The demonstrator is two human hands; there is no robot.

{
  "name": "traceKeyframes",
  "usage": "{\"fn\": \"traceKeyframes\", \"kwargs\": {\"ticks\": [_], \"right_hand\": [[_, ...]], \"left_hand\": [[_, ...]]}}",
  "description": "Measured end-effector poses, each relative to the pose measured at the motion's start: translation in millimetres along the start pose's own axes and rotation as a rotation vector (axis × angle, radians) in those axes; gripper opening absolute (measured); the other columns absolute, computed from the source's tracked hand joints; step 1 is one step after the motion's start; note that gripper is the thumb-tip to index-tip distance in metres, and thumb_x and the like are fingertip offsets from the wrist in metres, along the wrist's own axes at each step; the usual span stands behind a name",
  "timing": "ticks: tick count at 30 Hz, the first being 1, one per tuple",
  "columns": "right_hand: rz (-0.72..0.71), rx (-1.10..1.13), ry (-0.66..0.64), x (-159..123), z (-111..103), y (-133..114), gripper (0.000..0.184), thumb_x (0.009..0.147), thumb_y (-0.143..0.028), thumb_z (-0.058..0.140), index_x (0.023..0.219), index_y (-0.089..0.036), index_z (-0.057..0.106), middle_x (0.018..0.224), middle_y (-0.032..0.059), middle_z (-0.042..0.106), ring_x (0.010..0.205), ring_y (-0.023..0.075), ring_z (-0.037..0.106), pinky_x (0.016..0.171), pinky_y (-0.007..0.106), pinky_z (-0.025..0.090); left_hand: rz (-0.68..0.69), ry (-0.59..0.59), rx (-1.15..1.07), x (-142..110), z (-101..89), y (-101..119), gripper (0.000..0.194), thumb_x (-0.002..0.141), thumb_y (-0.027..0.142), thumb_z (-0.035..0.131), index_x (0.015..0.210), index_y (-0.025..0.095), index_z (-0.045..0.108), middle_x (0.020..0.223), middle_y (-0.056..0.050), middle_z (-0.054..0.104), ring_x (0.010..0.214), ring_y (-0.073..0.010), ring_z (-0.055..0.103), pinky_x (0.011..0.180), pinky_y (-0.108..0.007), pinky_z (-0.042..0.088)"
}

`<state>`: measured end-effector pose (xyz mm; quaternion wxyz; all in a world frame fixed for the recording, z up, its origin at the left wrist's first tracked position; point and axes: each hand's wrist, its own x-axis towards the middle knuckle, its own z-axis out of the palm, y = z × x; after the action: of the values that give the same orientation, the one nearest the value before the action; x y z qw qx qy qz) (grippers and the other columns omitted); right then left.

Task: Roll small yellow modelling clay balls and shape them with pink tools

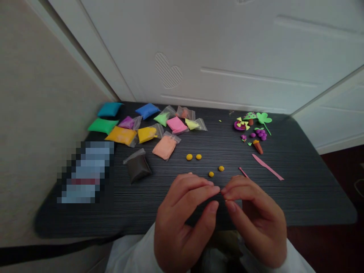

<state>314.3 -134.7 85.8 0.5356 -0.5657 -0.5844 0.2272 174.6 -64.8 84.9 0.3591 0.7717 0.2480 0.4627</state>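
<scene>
My left hand (184,223) is over the front of the table, its fingers stretched forward and its thumb apart from them. Facing it is my right hand (257,220), with the index finger and thumb bent close together in a pinch. A tiny pale speck shows at those fingertips, too small to name. The fingertips of both hands almost meet. Just beyond them lie several small yellow clay balls, among them a nearer ball (211,174) and a farther ball (189,157). A thin pink stick tool (243,172) is partly hidden behind my right hand.
A pink plastic clay knife (267,167) lies at right. Behind it are small clay models: a purple bowl (239,126), a grape bunch (261,134), a carrot-like piece (258,146) and a green clover (264,118). Colored clay packets (121,135), a black packet (138,167) and a blurred-out item (88,172) occupy the left.
</scene>
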Motion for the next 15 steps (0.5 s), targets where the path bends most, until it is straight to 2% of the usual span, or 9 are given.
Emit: {"fn": "traceKeyframes", "kwargs": {"ticks": [6, 10, 15], "right_hand": [[0.035, 0.042, -0.016, -1.1, 0.3, 5.1, 0.021, 0.074, -0.006, 0.054, 0.088, -0.021, 0.059, 0.084, 0.0019, 0.061, 0.083, 0.0151, 0.056, 0.077, 0.033, 0.044], [0.067, 0.028, -0.024, 0.8, -0.7, 7.4, 0.017, 0.076, -0.008, 0.052, 0.085, -0.021, 0.059, 0.083, 0.0022, 0.061, 0.082, 0.0153, 0.057, 0.073, 0.032, 0.045], [0.058, 0.009, -0.018, 4.6, 0.4, 10.3, 0.022, 0.073, -0.005, 0.057, 0.088, -0.021, 0.059, 0.083, 0.0013, 0.062, 0.082, 0.0151, 0.057, 0.074, 0.032, 0.045]], "left_hand": [[-0.030, -0.021, -0.004, -2.7, -0.2, -6.0, 0.031, 0.069, 0.001, 0.057, 0.096, 0.014, 0.060, 0.093, -0.006, 0.062, 0.090, -0.0167, 0.056, 0.079, -0.031, 0.048], [-0.058, -0.030, -0.008, -3.1, 1.1, -9.2, 0.031, 0.069, 0.001, 0.057, 0.096, 0.016, 0.060, 0.093, -0.005, 0.063, 0.090, -0.0174, 0.056, 0.078, -0.032, 0.048], [-0.070, -0.041, -0.016, -0.5, 2.3, -10.3, 0.031, 0.069, 0.003, 0.057, 0.097, 0.017, 0.060, 0.093, -0.005, 0.063, 0.089, -0.0182, 0.057, 0.077, -0.033, 0.049]]}}
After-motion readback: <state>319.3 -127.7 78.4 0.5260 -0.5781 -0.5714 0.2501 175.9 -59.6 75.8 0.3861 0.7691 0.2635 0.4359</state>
